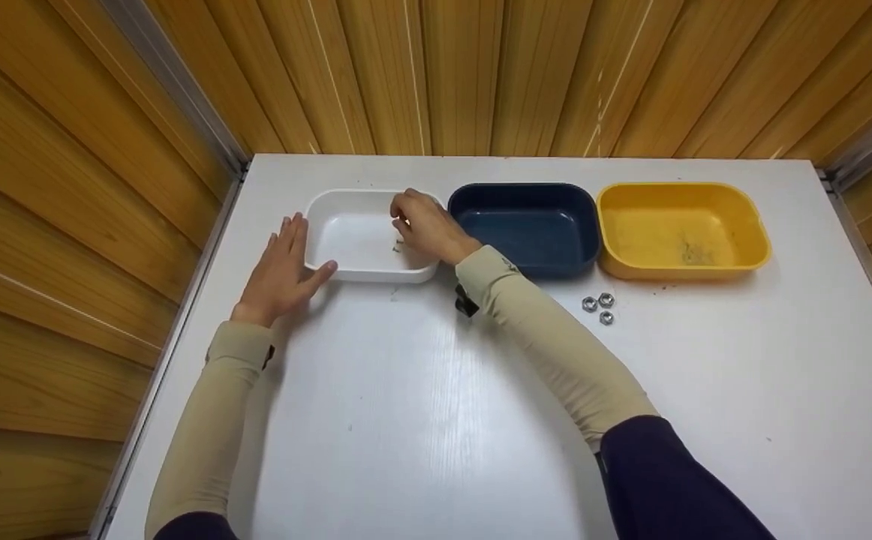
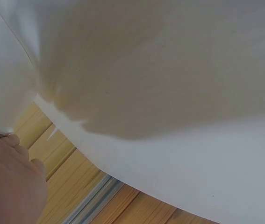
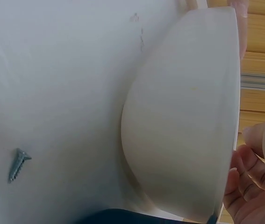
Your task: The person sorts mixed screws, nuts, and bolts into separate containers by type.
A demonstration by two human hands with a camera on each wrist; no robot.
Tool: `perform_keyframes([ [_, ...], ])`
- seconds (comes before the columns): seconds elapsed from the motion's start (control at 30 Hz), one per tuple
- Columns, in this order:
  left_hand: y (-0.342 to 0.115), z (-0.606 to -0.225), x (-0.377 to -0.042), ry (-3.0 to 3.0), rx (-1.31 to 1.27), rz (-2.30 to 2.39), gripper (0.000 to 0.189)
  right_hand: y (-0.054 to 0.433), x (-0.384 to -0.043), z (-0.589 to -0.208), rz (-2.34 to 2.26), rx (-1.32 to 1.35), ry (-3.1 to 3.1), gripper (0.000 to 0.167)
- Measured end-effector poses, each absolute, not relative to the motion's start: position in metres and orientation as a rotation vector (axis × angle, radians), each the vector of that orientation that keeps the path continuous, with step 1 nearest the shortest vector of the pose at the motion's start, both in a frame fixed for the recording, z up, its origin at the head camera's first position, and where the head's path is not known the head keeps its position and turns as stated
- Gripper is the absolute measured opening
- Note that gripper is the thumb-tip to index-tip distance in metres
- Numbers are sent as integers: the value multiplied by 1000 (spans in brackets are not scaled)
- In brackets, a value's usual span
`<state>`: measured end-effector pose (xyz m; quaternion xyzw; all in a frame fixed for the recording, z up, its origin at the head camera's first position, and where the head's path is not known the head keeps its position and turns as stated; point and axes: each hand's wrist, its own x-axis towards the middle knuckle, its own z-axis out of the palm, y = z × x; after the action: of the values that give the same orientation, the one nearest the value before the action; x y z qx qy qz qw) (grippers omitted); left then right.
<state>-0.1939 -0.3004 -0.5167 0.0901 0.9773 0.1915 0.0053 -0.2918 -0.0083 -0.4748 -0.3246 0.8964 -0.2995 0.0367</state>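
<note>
My left hand point(image 1: 275, 274) lies against the left end of a white bin point(image 1: 372, 276), its fingers straight and its thumb at the front rim. Over the bin's right half is my right hand point(image 1: 428, 225), with loosely bent fingers; I see nothing held between them. Its fingers point(image 3: 247, 179) show just beyond the bin's rim in the right wrist view. Below that hand, a few small screws point(image 1: 398, 246) lie inside the white bin. A single screw point(image 3: 18, 165) lies on the table before the bin; in the head view the right arm hides it.
Beside the white bin stand a dark blue bin point(image 1: 522, 225) and a yellow bin point(image 1: 631, 232), in one row. Three hex nuts point(image 1: 606, 300) lie in front, near the gap between those two. Wood-panelled walls point(image 1: 458, 82) enclose the white table point(image 1: 406, 420) at the back and sides.
</note>
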Motion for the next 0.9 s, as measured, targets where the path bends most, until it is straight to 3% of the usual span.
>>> perform_keyframes([
  [0.9,-301,-514,-193,3072,297,605,107,12,-277,-462,-941,-1058,2739,18],
])
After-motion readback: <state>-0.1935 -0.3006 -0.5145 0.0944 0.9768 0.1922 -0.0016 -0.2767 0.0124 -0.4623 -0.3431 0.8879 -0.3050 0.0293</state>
